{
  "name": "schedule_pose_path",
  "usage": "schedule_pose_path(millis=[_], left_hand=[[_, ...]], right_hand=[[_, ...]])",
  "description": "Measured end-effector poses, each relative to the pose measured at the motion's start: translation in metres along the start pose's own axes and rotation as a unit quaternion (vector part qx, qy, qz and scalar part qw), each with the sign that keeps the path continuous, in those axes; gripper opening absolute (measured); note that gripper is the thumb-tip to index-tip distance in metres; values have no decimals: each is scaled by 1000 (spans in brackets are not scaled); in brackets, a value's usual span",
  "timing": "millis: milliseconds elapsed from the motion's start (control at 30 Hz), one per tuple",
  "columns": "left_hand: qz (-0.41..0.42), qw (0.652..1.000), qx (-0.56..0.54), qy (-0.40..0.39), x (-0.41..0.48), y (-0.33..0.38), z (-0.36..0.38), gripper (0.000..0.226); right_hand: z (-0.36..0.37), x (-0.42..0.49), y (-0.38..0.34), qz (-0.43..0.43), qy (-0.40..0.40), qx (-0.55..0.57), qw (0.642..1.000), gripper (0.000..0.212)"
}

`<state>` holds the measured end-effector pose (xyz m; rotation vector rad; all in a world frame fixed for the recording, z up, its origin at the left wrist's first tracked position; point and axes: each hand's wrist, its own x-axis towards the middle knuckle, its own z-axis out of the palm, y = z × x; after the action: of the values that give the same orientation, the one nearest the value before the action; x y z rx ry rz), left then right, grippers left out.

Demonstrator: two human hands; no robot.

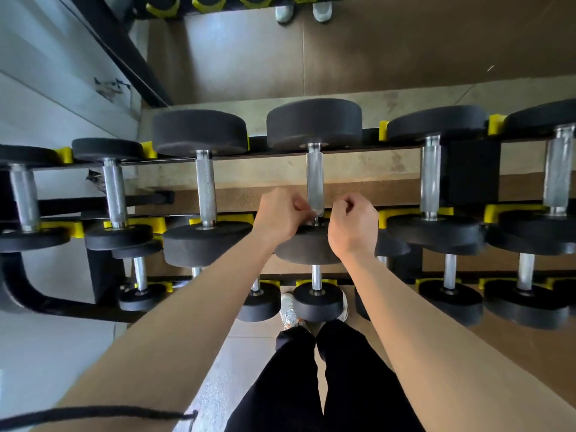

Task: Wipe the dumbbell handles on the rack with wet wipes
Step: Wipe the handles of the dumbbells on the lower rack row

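Plainly saw dumbbell handle (pixel 314 176) lying front to back across the rack (pixel 371 138). Pinched wipe (pixel 315 210) round its near end with left hand (pixel 282 213). Held right hand (pixel 352 224) curled alongside; could not tell its grip.

wall (pixel 46 73): pale grey panels stood at 9 to 11 o'clock, scuffed | black bar (pixel 118 48): ran diagonally at 11 | floor (pixel 405 51): lay brown at 12 to 2, softly lit | tiles (pixel 218 369): were grey, speckled, at 6
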<state>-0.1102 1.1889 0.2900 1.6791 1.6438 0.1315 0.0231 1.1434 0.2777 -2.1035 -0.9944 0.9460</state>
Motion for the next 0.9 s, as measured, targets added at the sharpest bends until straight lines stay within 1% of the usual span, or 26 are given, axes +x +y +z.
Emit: schedule_pose_path(millis=[67,100,167,233,300,367,433,500,600,667,767,900], left_hand=[[22,998,43,-45,-2,4,-10,12],[28,997,48,-45,-4,7,-14,12],[16,1000,20,-10,-13,11,-25,9],[-3,1000,2,28,-30,10,-38,8],[-18,999,11,40,-52,0,-50,9],[-41,997,5,65,-75,-15,-65,10],[-79,990,-25,111,-98,-30,-78,10],[-119,978,-72,158,-119,-43,-89,9],[-140,964,-111,197,-143,-58,-102,6],[-138,962,-118,205,-152,-71,-110,7],[-133,962,-126,202,-152,-90,-125,13],[-131,968,-131,170,-148,-112,-144,15]], right_hand=[[0,0,0,-5,-1,-9,1000,26],[0,0,0,-12,-3,-18,1000,27],[-1,-1,-1,-26,-15,-51,998,28],[-4,-5,-5,-51,-8,-120,991,28],[-7,-10,-13,-97,8,-206,974,32],[-8,-21,-22,-150,-2,-252,956,33],[-7,-35,-30,-188,-27,-273,943,32],[-3,-52,-36,-208,-45,-284,935,31],[4,-77,-44,-247,-60,-310,916,29],[10,-88,-51,-264,-59,-323,907,30],[24,-97,-62,-267,-57,-333,902,30],[54,-110,-75,-258,-56,-322,909,26]])
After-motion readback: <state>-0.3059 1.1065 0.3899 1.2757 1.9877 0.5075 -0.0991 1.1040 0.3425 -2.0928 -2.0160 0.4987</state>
